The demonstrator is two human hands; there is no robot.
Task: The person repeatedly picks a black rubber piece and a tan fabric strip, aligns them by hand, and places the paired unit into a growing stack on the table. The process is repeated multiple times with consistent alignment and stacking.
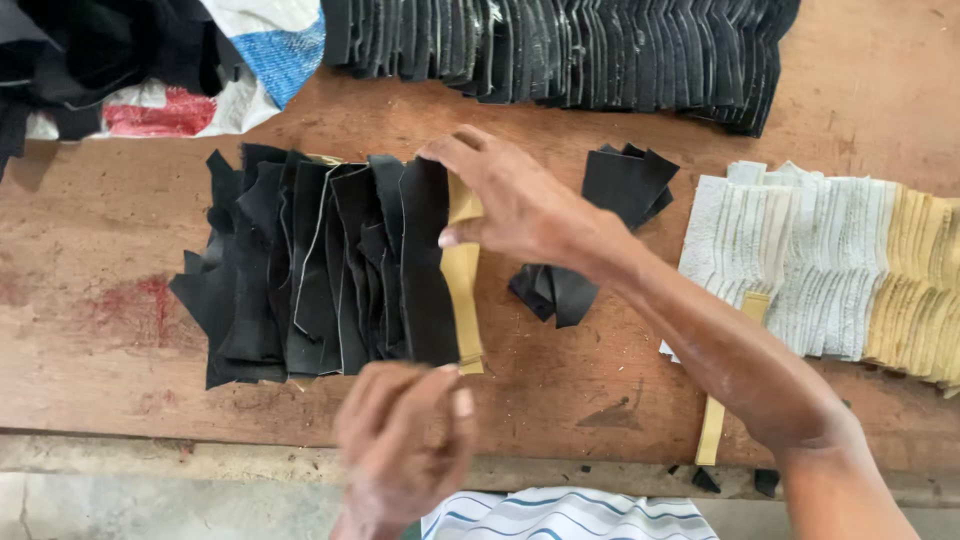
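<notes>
**Two hands at a fanned row of black pieces**

The right hand [520, 205] reached across the tabletop [100, 390] and lay on the right end of the fanned row of black pieces [320, 270], its thumb and fingers closed narrowly on the last black piece where that one overlapped a tan strip [463, 280]. The left hand [405, 440] sat at the near edge of the row, just below the tan strip's lower end, fingers curled loosely inward; whether it pinched anything could not be told.

The row of black pieces lay at the middle of the tabletop, its pieces overlapping one another like shingles. Just right of the row, partly under the right forearm, was a small heap of black scraps [600, 220]. Farther right of the row lay a fan of white and yellow pieces [830, 260], with a loose yellow strip [712, 430] below it. Beyond the row, at the far edge, ran a long line of dark cut pieces [560, 50]. Left of that line lay a white woven sack [250, 60] with blue and red print, under dark cloth [90, 50].
</notes>
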